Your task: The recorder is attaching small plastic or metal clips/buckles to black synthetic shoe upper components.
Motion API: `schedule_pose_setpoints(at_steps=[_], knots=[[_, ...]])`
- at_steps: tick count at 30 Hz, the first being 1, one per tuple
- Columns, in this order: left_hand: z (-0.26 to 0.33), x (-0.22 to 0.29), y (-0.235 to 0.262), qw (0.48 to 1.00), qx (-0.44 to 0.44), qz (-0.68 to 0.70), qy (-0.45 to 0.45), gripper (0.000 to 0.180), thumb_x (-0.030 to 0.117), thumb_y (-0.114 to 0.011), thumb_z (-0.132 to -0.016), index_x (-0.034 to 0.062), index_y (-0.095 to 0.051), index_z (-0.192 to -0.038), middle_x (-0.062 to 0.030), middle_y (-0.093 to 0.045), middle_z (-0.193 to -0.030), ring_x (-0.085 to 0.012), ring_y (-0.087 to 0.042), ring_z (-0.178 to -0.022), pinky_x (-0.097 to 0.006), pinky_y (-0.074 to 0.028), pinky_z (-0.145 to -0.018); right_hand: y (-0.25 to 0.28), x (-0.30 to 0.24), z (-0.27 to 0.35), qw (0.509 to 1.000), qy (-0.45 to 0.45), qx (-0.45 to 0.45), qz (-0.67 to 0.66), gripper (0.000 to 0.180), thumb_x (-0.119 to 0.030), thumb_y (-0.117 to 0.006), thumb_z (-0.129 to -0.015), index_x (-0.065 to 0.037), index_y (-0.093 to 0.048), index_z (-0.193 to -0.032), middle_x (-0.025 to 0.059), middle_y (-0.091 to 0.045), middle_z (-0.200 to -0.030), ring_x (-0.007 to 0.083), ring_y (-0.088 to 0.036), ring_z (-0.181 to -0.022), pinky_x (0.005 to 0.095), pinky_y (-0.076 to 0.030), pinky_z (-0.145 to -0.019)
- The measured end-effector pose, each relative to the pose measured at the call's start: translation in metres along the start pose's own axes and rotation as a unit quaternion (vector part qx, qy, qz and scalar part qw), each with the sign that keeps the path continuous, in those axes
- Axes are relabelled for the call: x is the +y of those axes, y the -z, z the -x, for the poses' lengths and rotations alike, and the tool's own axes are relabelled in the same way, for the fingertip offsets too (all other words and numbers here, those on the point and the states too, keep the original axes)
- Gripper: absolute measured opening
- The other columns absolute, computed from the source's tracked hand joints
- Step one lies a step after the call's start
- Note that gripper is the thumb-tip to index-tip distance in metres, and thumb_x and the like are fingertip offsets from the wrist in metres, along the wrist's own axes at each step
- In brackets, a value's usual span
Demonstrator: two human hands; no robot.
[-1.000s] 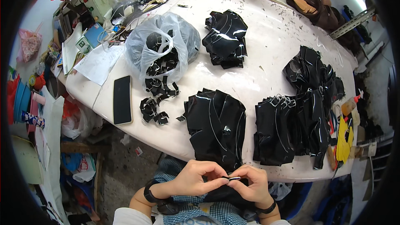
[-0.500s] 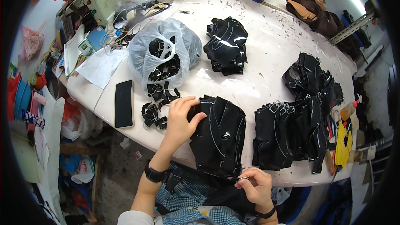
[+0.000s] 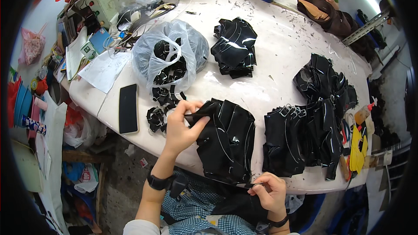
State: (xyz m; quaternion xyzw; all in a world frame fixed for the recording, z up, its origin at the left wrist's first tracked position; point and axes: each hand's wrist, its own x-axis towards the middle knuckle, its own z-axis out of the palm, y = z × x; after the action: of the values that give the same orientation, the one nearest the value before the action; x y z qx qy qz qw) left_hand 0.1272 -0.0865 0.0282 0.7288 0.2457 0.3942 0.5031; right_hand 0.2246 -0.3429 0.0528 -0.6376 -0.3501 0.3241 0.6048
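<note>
left hand [image 3: 180, 126] pinching black piece [image 3: 226, 139] (top of pile), right hand [image 3: 270, 191] gripping strip [image 3: 248, 185]

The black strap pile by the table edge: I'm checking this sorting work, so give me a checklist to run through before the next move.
1. Left hand grips a piece on the black strap pile: ok.
2. Right hand pinches a thin black strip: ok.
3. Only one piece lifted: cannot tell.
4. Phone apart from the pile: ok.
5. Plastic bag open, pieces spilling out: ok.
6. Table free of scraps: not ok.
</note>
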Motion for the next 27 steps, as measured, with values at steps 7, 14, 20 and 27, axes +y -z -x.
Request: schedule_pose_setpoints(at_steps=[7, 14, 20, 27], knots=[[0.036, 0.078, 0.023, 0.918, -0.144, 0.3, 0.216, 0.033, 0.002, -0.071, -0.065, 0.0053, -0.049, -0.09, -0.0009, -0.056, -0.081, -0.0059, -0.054, -0.072, -0.019, -0.043, -0.064, 0.01, -0.004, 0.005, 0.997, -0.003, 0.017, -0.079, 0.006, 0.001, -0.059, -0.079, 0.007, -0.056, -0.08, 0.011, -0.057, -0.073, 0.0137, -0.061, -0.062, 0.0208, -0.05, -0.053], [0.067, 0.06, -0.009, 0.9, -0.291, 0.209, 0.249, 0.026, 0.005, -0.067, -0.072, 0.0024, -0.053, -0.094, 0.0006, -0.058, -0.081, -0.0033, -0.053, -0.072, -0.019, -0.044, -0.064, -0.001, -0.018, -0.007, 0.999, 0.026, -0.04, -0.012, 0.004, 0.001, -0.061, -0.077, 0.003, -0.058, -0.079, 0.0083, -0.06, -0.069, 0.0113, -0.06, -0.06, 0.0201, -0.046, -0.054], [0.068, 0.067, -0.013, 0.908, -0.313, 0.167, 0.223, 0.023, 0.003, -0.068, -0.069, 0.0006, -0.055, -0.088, -0.0019, -0.062, -0.076, -0.0052, -0.056, -0.067, -0.019, -0.044, -0.062, -0.009, -0.017, -0.02, 0.994, 0.032, -0.031, 0.096, 0.007, -0.003, -0.063, -0.076, 0.001, -0.058, -0.079, 0.0074, -0.059, -0.068, 0.0114, -0.058, -0.054, 0.0211, -0.044, -0.049], [0.07, 0.069, -0.012, 0.909, -0.307, 0.158, 0.234, 0.023, 0.004, -0.07, -0.068, 0.0004, -0.056, -0.087, -0.0021, -0.062, -0.074, -0.0048, -0.057, -0.065, -0.018, -0.045, -0.06, -0.012, -0.018, -0.019, 0.991, 0.035, -0.029, 0.126, 0.008, -0.004, -0.065, -0.076, 0.001, -0.059, -0.077, 0.0068, -0.058, -0.066, 0.0101, -0.056, -0.051, 0.0207, -0.042, -0.047]])
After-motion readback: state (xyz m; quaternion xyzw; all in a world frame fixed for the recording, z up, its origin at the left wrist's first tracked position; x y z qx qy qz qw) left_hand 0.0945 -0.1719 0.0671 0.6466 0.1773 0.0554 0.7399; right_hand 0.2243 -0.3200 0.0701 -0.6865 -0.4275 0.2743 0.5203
